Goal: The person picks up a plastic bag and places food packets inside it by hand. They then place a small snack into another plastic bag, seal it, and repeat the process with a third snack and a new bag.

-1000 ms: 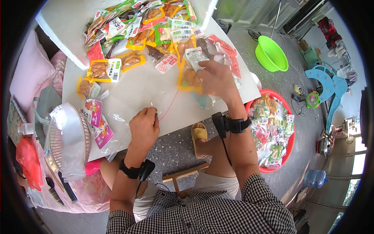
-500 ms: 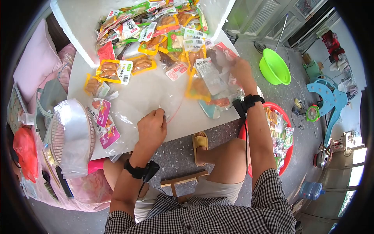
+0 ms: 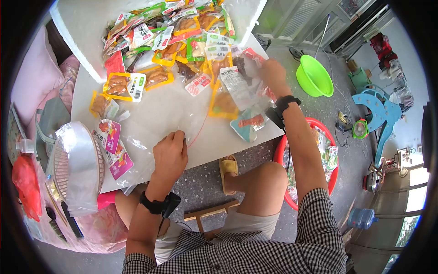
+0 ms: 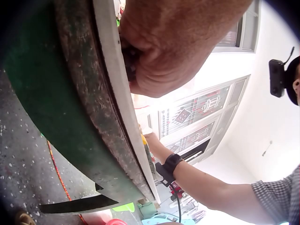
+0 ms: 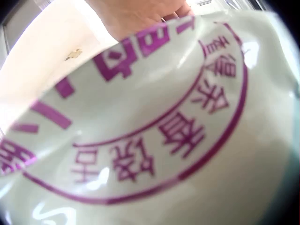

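Head view: our left hand (image 3: 170, 154) pinches the edge of the clear bag (image 3: 146, 137) on the tabletop (image 3: 173, 96). The snack packets (image 3: 159, 45) lie beyond it, under our right hand (image 3: 270, 73), whose grip we cannot tell. In our judgement, the bag mouth is best held open and one packet lifted at a time.

The snack packets (image 3: 117, 85) are yellow-edged, the basin (image 3: 315, 75) lime-green, the tub (image 3: 279, 157) red, the shirt (image 3: 273, 251) black-and-white checked.

I see a fan (image 3: 75, 166) at the bench's (image 3: 159, 109) left edge (plastic-wrapped), and a green basin (image 3: 314, 75) on the floor beyond the right edge.
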A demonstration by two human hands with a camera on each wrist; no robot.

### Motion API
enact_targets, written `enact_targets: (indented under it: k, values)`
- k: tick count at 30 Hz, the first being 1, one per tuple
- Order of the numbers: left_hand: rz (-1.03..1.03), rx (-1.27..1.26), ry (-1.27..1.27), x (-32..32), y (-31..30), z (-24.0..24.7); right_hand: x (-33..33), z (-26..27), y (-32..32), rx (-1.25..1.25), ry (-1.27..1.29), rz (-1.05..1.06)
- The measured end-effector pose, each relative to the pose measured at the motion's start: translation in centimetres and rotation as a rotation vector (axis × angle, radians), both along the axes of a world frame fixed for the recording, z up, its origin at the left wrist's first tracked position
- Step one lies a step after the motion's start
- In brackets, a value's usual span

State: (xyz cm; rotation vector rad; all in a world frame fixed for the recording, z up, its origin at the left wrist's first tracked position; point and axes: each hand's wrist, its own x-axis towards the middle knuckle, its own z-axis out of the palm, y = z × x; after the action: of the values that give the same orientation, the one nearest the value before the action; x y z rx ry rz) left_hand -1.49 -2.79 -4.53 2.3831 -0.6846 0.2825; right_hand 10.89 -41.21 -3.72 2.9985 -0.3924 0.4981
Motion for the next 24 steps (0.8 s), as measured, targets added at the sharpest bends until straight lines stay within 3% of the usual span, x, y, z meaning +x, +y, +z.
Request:
enact_targets:
  k: [2, 5, 8, 11, 14, 17, 24]
  values:
    - [0.001, 0.0, 0.002, 0.0, 0.0, 0.0, -0.4, 1.1, 0.8, 0.012, -0.086, -0.02]
    - [-0.002, -0.003, -0.04, 0.1, 0.0, -0.1, -1.7, 2.9, 1.1, 0.175, -0.39, -0.001]
    - [0.01, -0.033, -0.054, 0.3, 0.1, -0.3, -3.1, 4.6, 1.1, 0.423, -0.538, 0.077]
    - [0.024, -0.079, -0.061, 0.4, 0.0, -0.5, -6.5, 6.2, 2.7, 0.694, -0.534, 0.332]
    - [0.037, -0.106, -0.021, 0.5, 0.3, -0.6, -12.5, 8.9, 7.7, 1.47, -0.169, 0.339]
    - [0.044, -0.118, -0.007, 0.3, 0.6, -0.7, -17.2, 8.7, 12.7, 1.626, 0.087, 0.305]
    - [0.049, -0.198, -0.113, 0.3, 0.6, -0.8, -20.1, 5.8, 17.0, 1.514, 0.279, 0.312]
